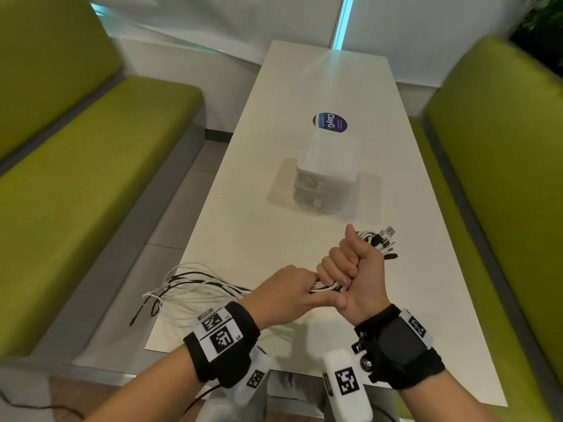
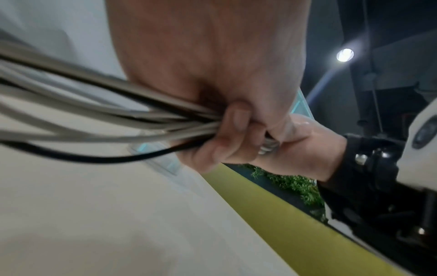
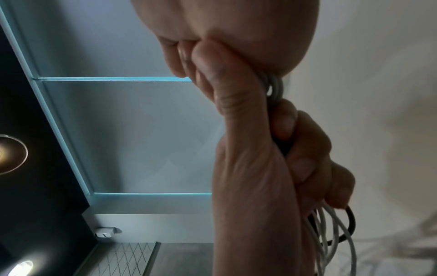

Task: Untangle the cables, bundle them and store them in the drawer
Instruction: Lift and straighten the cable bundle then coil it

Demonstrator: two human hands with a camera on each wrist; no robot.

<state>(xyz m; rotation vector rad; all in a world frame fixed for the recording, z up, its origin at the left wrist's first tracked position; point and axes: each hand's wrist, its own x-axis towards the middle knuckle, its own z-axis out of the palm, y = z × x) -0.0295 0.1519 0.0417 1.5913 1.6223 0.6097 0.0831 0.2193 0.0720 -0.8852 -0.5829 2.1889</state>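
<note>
Your right hand point(image 1: 355, 269) is a fist around the gathered cables point(image 1: 326, 287), thumb pointing up, with the plug ends point(image 1: 385, 242) sticking out past it toward the far right. Your left hand point(image 1: 285, 295) sits just beside it, touching it, fingers curled round the same bunch of white and black cords; the left wrist view shows them fanning out from that grip point(image 2: 141, 119). Behind your left hand the loose lengths point(image 1: 189, 287) trail over the near left edge of the table point(image 1: 335, 86) and hang off it. Farther along the table stands the small white drawer unit point(image 1: 324, 172), both drawers closed, well apart from your hands. Beyond it lies a round blue sticker point(image 1: 330, 123). Green benches point(image 1: 76, 178) flank the table.
</note>
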